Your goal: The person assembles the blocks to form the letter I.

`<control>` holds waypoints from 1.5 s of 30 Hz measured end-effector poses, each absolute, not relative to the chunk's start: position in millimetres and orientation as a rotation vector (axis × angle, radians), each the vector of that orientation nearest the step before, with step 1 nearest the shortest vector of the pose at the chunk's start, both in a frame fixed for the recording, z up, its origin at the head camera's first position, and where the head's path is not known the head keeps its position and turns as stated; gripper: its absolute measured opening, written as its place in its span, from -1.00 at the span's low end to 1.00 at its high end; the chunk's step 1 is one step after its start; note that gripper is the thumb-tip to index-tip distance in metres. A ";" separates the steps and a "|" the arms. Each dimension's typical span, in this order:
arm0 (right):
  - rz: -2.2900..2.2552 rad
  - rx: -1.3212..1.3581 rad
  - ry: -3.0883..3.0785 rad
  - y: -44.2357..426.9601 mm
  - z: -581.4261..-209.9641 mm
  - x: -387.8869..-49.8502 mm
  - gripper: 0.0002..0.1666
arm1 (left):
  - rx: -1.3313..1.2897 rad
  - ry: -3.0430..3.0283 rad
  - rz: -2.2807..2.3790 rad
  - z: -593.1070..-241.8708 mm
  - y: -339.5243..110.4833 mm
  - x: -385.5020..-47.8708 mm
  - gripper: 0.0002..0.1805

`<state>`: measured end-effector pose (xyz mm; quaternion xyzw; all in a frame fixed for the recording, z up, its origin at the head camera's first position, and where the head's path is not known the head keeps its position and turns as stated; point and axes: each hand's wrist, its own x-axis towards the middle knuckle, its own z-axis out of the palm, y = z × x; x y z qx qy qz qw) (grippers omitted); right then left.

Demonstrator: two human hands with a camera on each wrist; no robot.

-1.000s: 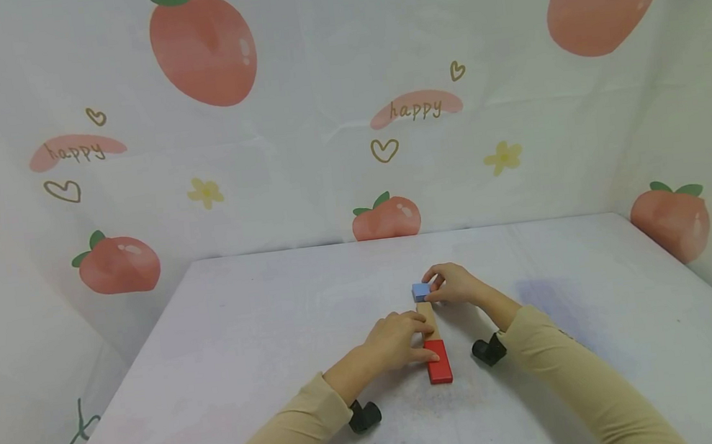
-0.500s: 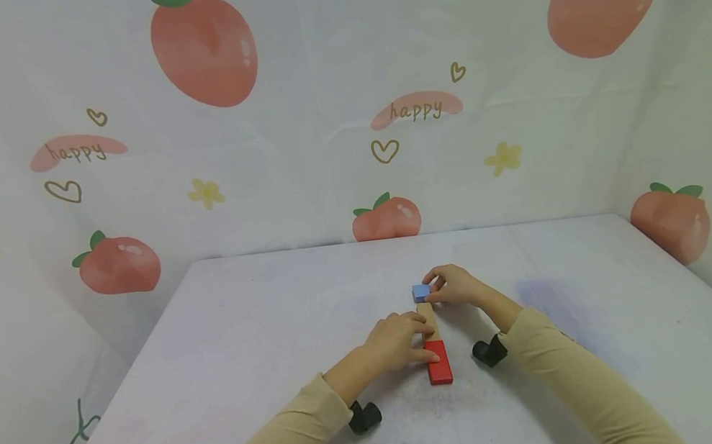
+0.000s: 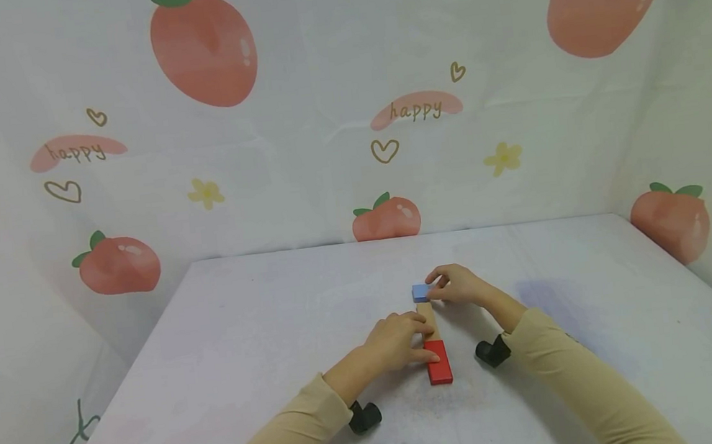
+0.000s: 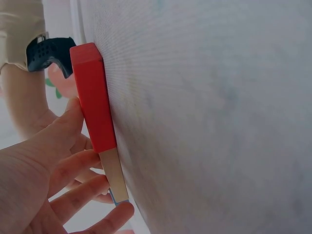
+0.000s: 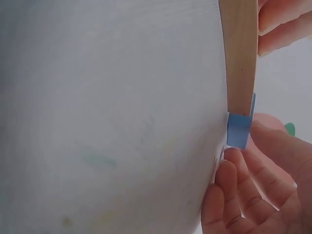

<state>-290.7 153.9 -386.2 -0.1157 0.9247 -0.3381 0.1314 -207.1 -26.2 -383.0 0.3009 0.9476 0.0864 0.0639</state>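
A red rectangular block, a plain wooden block and a small blue block lie in a line on the table, the blue one farthest away. My left hand rests on this line from the left, thumb on the red block and fingers lying loosely along the wooden one. In the right wrist view, the blue block meets the end of the wooden block. My right hand is at the blue block's right side, its thumb tip against the block and the other fingers loosely bent beside it.
The white table reaches back to a cloth backdrop printed with peaches. Black wrist devices are strapped under both sleeves. A green cord-like line shows at the left.
My right hand has shifted slightly to the right, uncovering more of the blue block. My left hand and the blocks look the same as before.
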 end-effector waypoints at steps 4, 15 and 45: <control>-0.988 -0.336 2.680 154.8 -387.3 -291.3 -0.61 | 0.908 2.860 0.267 -383.3 -26.1 -207.7 -0.49; -0.987 -0.394 2.691 155.8 -385.4 -289.9 -0.62 | 0.917 2.862 0.261 -382.0 -26.3 -207.7 -0.49; -0.983 -0.395 2.682 156.0 -387.3 -288.9 -0.63 | 0.928 2.865 0.267 -384.3 -26.3 -207.9 -0.49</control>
